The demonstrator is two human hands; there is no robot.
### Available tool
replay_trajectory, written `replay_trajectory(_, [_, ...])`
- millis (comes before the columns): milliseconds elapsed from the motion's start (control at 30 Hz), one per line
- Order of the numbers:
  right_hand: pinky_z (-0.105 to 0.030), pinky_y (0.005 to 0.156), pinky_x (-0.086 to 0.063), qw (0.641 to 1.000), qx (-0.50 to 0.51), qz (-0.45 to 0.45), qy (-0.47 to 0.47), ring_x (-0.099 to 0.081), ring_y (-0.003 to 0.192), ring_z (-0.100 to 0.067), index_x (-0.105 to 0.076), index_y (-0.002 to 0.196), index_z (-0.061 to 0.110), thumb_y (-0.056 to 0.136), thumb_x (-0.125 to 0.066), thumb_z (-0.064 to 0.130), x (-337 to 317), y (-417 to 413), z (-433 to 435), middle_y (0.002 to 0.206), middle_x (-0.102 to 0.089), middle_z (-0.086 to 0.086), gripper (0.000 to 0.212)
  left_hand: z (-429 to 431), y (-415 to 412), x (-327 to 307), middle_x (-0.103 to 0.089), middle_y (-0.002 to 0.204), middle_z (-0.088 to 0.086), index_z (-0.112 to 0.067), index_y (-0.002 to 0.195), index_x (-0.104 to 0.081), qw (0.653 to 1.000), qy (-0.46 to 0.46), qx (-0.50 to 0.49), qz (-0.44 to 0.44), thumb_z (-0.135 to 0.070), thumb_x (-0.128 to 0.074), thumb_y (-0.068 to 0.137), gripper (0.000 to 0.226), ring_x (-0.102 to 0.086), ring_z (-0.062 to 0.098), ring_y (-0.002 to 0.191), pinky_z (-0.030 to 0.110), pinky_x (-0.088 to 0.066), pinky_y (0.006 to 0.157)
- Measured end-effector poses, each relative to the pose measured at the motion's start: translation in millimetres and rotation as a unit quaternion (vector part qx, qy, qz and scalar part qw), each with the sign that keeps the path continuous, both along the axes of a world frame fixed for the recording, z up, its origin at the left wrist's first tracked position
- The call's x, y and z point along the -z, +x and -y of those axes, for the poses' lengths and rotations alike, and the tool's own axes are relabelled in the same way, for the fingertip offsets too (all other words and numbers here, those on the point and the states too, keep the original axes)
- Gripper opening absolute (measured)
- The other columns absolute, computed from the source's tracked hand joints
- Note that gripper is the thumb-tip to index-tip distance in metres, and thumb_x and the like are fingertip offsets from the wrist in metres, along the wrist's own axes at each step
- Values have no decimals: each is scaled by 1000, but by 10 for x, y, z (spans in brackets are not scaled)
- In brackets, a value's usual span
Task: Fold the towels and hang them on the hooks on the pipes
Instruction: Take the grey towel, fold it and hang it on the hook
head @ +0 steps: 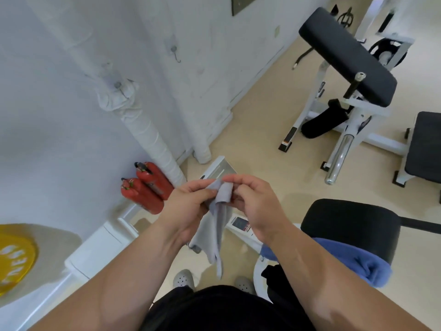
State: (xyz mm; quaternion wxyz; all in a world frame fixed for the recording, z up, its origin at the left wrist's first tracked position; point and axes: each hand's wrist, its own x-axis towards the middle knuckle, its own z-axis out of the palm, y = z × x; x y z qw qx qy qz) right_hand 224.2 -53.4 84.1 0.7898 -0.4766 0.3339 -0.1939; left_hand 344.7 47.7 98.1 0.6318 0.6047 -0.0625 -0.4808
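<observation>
A small grey towel (216, 225) hangs between my two hands at chest height. My left hand (188, 206) grips its upper left part, and my right hand (253, 199) pinches the top edge, which is rolled over my fingers. The rest of the cloth droops toward my feet. On the white wrapped pipe (152, 139) to the upper left sits a metal hook (121, 90), bare. A second hook (176, 54) is fixed higher up on the neighbouring pipe, also bare. A blue towel (358, 261) lies bunched on the black padded seat (350, 225) at my right.
Two red fire extinguishers (145, 187) stand by the pipe's foot. A white gym machine with a black pad (346, 56) fills the upper right. A yellow weight plate (14, 256) lies at the far left on a white ledge. Beige floor lies between.
</observation>
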Motion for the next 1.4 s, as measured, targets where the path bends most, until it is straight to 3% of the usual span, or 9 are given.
replay_trajectory(100, [-30,89,-58,997,-31,-5,-64,-73,97,-19,-70,109,8,91,-54,-14,-29,203,-67,104,-75,-13,32,-166,171,-1,-72,98,27,14,112,-68,998,-17,-57,-21,7,-61,90,24,-70,28,81,29,-62,69])
replay_trajectory(233, [-19,75,-55,979,-47,-75,-185,-69,77,-7,-77,92,13,82,-75,-4,-86,614,-282,84,-76,-1,20,-409,474,58,-75,82,12,-3,82,-80,997,-20,-68,16,1,-60,95,24,-70,16,71,22,-58,66])
replay_trajectory(367, [-26,71,-54,937,-109,-129,-305,-62,65,-9,-77,76,21,78,-82,13,-133,1111,-511,71,-71,2,9,-703,973,6,-76,88,18,-3,91,-80,997,-11,-67,37,-5,-58,98,23,-71,19,77,26,-58,67])
replay_trajectory(533, [-17,59,-46,899,-134,-175,-378,-58,59,0,-71,68,26,72,-84,22,-254,1814,-896,65,-68,9,14,-1078,1657,-98,-77,87,16,-9,84,-82,996,6,-52,69,-3,-66,92,18,-67,26,85,36,-54,80])
replay_trajectory(700, [-12,58,-40,891,-88,-173,-410,-52,57,-2,-70,74,19,72,-89,19,-330,2382,-1099,62,-60,9,19,-1423,2226,-169,-79,97,12,-7,113,-71,999,-21,-37,15,11,-53,95,32,-74,19,90,28,-60,83])
replay_trajectory(867, [-11,62,-45,879,-104,-164,-435,-61,63,-3,-77,83,18,78,-85,18,-318,2760,-1284,71,-71,6,10,-1628,2582,-95,-79,100,12,-13,117,-74,994,26,-45,100,-1,-61,98,26,-73,29,100,44,-57,99])
replay_trajectory(1067, [-14,64,-42,838,-168,-136,-501,-60,69,-8,-74,80,27,88,-76,25,-328,3018,-1218,72,-68,10,8,-1637,2837,-170,-80,96,-2,-21,110,-77,977,63,-40,200,-2,-58,96,29,-74,17,100,41,-56,100])
replay_trajectory(1233, [-16,65,-44,820,-170,-122,-533,-60,72,-7,-72,83,26,88,-74,29,-348,3171,-996,74,-66,10,6,-1399,2894,-286,-74,70,-16,-18,103,-78,970,63,-27,233,3,-55,96,32,-67,-3,64,11,-49,64])
replay_trajectory(1400, [-16,67,-41,812,-163,-75,-556,-58,71,-6,-69,82,23,87,-74,26,-389,3180,-569,74,-64,12,8,-999,2848,-385,-76,73,-6,-9,106,-77,970,56,-56,232,0,-68,92,19,-66,2,56,15,-50,54])
